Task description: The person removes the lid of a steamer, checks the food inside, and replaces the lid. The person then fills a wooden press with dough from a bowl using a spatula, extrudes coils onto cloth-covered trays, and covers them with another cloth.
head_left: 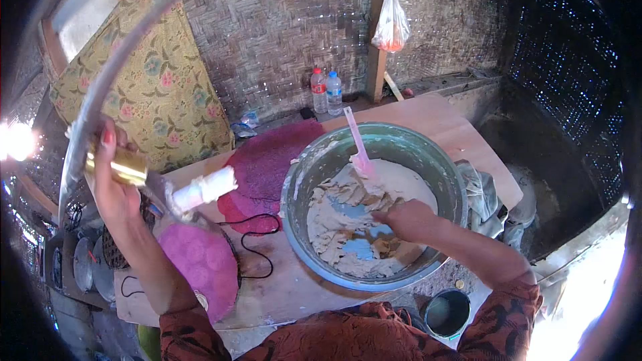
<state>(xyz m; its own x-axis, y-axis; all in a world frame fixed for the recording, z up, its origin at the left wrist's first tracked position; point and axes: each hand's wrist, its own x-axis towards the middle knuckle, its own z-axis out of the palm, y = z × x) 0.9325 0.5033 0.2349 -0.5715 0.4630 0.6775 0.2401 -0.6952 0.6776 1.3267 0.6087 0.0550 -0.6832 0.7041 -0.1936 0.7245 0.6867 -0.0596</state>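
My left hand (110, 174) is raised at the left, its fingers wrapped round a gold-coloured cylinder (127, 166). Joined to or next to that cylinder are a long curved grey strip (110, 80) and a white-coated tube (204, 189). My right hand (409, 220) reaches into a large green basin (294, 227), with its fingers closed at the pale, thick dough-like mix (328, 227). What those fingers hold, if anything, is hidden. A pink-handled spatula (356, 135) stands in the mix, leaning on the basin's far side.
Magenta cloth (277, 160) and a round pink item (197, 264) lie on the table (428, 117). A dark cord (257, 254) curls between them and the basin. Two bottles (326, 93) stand behind. A dark bucket (447, 313) is near my right elbow, and a cloth (478, 190) lies right.
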